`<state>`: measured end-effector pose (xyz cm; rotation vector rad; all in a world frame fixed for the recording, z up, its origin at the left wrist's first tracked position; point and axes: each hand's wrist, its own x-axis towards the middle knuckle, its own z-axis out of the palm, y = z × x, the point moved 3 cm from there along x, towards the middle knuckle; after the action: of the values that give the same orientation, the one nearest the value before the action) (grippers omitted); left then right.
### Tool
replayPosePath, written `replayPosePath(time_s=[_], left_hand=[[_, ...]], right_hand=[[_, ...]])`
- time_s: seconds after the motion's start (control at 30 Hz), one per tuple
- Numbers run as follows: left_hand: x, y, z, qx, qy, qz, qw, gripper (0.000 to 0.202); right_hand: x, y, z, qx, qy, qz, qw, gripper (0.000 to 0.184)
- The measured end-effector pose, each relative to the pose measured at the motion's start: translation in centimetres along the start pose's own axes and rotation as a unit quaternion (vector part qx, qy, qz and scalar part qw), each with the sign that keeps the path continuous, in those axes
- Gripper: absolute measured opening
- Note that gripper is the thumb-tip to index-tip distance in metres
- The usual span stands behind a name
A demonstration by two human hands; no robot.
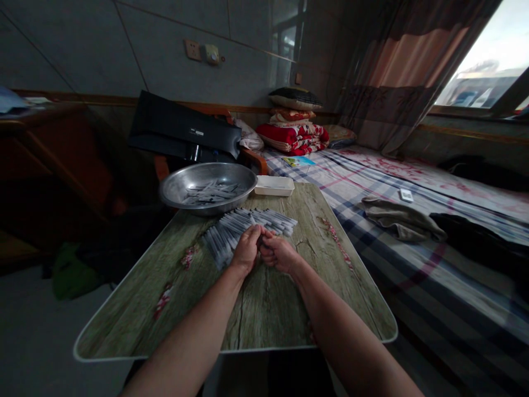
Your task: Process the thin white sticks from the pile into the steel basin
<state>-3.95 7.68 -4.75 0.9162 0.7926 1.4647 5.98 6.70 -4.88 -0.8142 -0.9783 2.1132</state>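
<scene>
Both my left hand [247, 246] and my right hand [280, 252] are closed and meet fingertip to fingertip over the middle of the table. Whatever lies between their fingers is hidden or too small to name. Just beyond them, a spread of thin translucent pen-like tubes [225, 236] with dark parts lies on the wood-patterned table [264, 314]. Behind the tubes stands a metal basin [169, 193] with more such slender pieces inside. A white tray [274, 192] sits to the right of the basin, at the table's far edge.
Along the right side runs a bed with a plaid sheet [343, 193], holding a grey cloth [400, 218] and a small white box [406, 194]. A black monitor-like panel [182, 124] leans behind the basin. Folded red bedding [293, 138] is stacked at the back.
</scene>
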Motion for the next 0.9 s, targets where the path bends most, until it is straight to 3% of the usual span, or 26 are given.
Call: replayPosePath(time_s=[0.53, 0.73, 0.83, 0.9], left_hand=[[0.2, 0.2, -1.0, 0.117, -0.001, 0.040, 0.992, 0.043], [0.1, -0.3, -0.7, 0.038, 0.020, -0.019, 0.999, 0.044], [0.1, -0.5, -0.5, 0.016, 0.023, -0.015, 1.000, 0.043], [0.2, -0.5, -0.7, 0.036, 0.024, 0.001, 0.999, 0.043]], right_hand=[[0.8, 1.0, -0.6, -0.077, 0.065, -0.034, 0.994, 0.043], [0.8, 1.2, -0.1, -0.091, 0.092, -0.040, 0.991, 0.040], [0.6, 1.2, -0.1, -0.072, 0.084, -0.026, 0.994, 0.037], [0.5, 1.1, 0.0, -0.068, 0.072, -0.036, 0.994, 0.045]])
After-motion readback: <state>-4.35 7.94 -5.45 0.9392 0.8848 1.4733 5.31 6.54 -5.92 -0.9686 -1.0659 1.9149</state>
